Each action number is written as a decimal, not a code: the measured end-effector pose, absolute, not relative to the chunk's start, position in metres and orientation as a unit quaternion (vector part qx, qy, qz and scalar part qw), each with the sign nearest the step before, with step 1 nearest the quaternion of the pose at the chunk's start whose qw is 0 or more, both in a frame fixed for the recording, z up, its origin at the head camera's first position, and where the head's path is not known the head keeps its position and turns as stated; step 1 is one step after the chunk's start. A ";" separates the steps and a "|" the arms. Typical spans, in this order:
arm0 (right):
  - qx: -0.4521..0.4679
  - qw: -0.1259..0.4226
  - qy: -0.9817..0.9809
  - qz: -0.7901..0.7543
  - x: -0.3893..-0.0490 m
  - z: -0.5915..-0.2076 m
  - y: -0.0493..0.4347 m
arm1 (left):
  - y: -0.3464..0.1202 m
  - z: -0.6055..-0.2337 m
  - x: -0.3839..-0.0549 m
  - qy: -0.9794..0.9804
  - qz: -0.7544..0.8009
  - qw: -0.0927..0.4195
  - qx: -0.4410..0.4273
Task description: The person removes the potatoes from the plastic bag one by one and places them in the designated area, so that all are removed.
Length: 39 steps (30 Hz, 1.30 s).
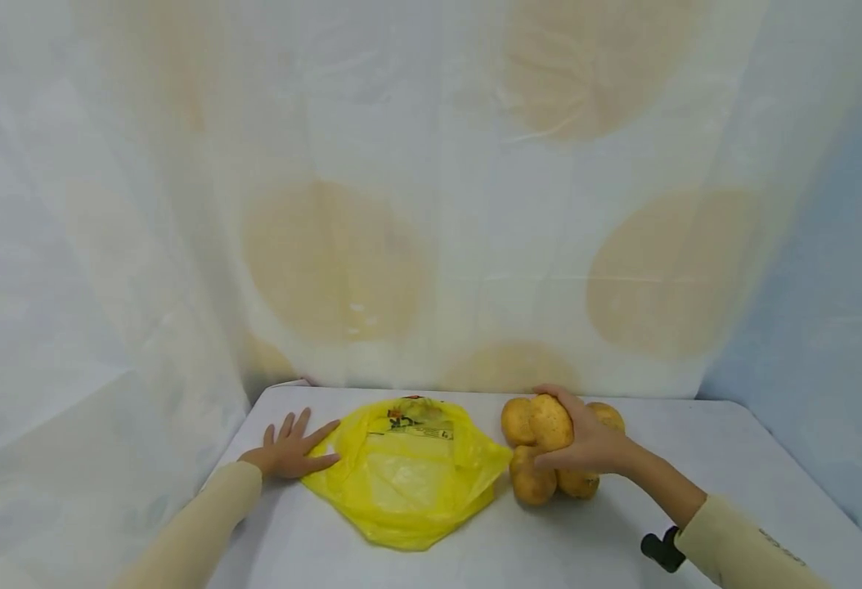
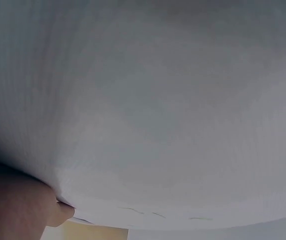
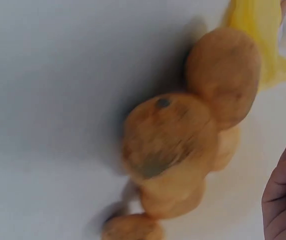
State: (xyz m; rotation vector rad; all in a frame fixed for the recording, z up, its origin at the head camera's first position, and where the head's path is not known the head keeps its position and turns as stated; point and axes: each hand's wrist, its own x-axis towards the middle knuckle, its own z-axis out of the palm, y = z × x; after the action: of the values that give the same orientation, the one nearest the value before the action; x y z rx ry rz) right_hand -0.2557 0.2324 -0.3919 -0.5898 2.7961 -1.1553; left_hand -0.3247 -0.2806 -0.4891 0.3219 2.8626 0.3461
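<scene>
A yellow plastic bag point(image 1: 409, 483) with dark print near its far edge lies spread on the table. At its left side, my left hand point(image 1: 289, 452) has its fingers spread, thumb and index finger over the bag's edge. To the right of the bag, my right hand point(image 1: 594, 440) grips a potato point(image 1: 551, 421) above a cluster of potatoes. Around it sit one potato at the back left point(image 1: 515, 421), another in front point(image 1: 532, 481) and others partly hidden by the hand. In the right wrist view, the fingers point(image 3: 283, 190) show at the edge, beside a blemished potato point(image 3: 170, 137).
The white table point(image 1: 313, 556) carries the bag and the potatoes. A pale hanging sheet with beige circles point(image 1: 335, 262) rises behind its far edge, and more sheeting point(image 1: 828, 327) hangs at both sides. A black wrist strap point(image 1: 664, 550) shows at the right sleeve.
</scene>
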 end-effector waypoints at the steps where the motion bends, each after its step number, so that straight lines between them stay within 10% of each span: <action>1: -0.190 0.027 0.907 -0.376 -0.256 -0.392 0.237 | -0.280 -0.489 -0.325 0.980 0.118 0.119 0.109; 39: -0.117 -0.008 0.927 -0.355 -0.236 -0.442 0.337 | -0.280 -0.489 -0.331 0.979 0.107 0.129 0.113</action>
State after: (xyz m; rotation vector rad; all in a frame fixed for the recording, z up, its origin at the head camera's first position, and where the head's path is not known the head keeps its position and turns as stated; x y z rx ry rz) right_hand -0.2361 0.3370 -0.4419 -0.3682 2.9287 -1.1222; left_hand -0.3315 -0.2798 -0.4891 0.3289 2.8463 0.3096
